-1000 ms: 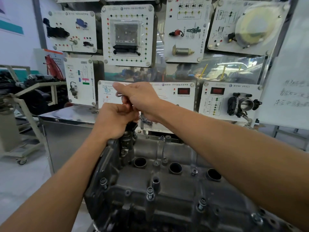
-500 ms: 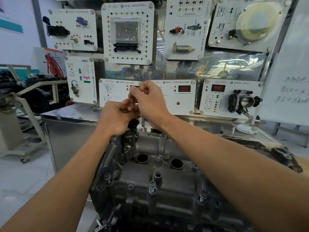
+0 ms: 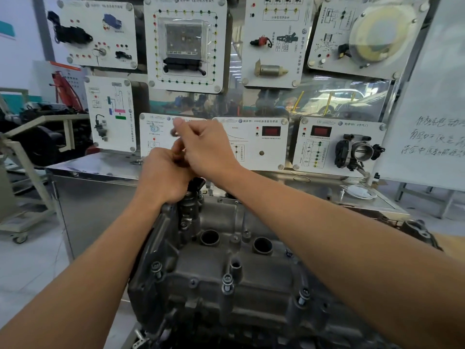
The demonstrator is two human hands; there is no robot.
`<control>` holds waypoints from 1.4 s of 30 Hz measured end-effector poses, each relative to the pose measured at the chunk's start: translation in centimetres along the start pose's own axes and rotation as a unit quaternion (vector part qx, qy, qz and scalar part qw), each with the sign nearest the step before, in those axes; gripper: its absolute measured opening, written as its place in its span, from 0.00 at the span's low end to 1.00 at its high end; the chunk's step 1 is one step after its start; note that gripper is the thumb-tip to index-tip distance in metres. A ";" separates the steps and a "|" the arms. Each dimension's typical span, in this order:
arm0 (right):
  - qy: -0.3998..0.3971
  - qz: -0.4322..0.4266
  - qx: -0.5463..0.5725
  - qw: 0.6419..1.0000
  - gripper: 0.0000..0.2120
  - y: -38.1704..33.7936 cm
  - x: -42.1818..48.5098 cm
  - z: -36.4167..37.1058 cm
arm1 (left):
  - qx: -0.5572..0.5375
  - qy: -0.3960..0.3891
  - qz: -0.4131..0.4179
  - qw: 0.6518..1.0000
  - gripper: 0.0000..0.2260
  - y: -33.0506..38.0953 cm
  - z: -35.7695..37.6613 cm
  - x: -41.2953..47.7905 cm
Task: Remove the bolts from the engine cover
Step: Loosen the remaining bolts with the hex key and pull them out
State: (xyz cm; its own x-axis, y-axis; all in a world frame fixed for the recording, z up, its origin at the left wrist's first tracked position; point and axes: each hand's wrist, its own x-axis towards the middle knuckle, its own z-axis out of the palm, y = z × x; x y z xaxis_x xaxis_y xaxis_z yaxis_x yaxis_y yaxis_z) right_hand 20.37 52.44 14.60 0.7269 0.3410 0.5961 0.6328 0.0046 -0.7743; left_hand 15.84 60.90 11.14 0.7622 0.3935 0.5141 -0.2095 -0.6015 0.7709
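Bolts stand along the engine cover's near edge. At its far left corner the left hand curls round a dark fitting, and the right hand pinches a small part (too blurred to name). Best lift it straight up.

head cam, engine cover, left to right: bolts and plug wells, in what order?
left-edge bolt → left plug well → centre bolt → right plug well → right bolt. The small tube above the centre bolt overlaps it, so it is left out.
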 end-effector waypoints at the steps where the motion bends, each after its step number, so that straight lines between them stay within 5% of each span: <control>1: -0.016 -0.015 -0.030 0.999 0.18 -0.2 -0.1 0.1 | 0.022 0.007 -0.001 1.000 0.11 0.1 0.0 0.0; 5: -0.073 -0.004 -0.012 0.997 0.23 -0.5 -0.6 -0.5 | 0.029 0.002 0.006 1.000 0.15 0.4 -0.1 0.1; 11: -0.070 0.056 0.110 0.990 0.10 -0.1 -0.8 -2.2 | -0.058 -0.014 0.002 0.998 0.04 0.0 0.4 0.0; 17: -0.056 0.117 0.251 0.959 0.08 0.5 -0.5 -2.9 | -0.078 -0.039 0.036 0.996 0.10 -0.2 0.2 -0.1; 22: -0.034 0.155 0.210 0.965 0.05 0.4 0.2 -2.6 | -0.103 -0.049 0.024 0.993 0.03 -0.3 0.3 0.1; 29: -0.107 0.051 0.049 0.992 0.17 -0.3 -0.1 -1.4 | -0.037 -0.036 0.011 0.999 0.09 0.1 0.1 0.0; 42: -0.094 0.081 0.212 0.969 0.18 0.2 -0.5 -2.5 | -0.074 -0.030 0.010 0.997 0.04 0.0 0.3 -0.1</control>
State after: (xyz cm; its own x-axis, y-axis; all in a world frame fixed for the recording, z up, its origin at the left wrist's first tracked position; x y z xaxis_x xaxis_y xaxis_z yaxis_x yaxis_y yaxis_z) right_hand 20.78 49.92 14.70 0.7211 0.5341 0.4413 0.3193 0.3091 -0.8958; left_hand 15.97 60.65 10.92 0.7915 0.3377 0.5094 -0.3094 -0.4973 0.8105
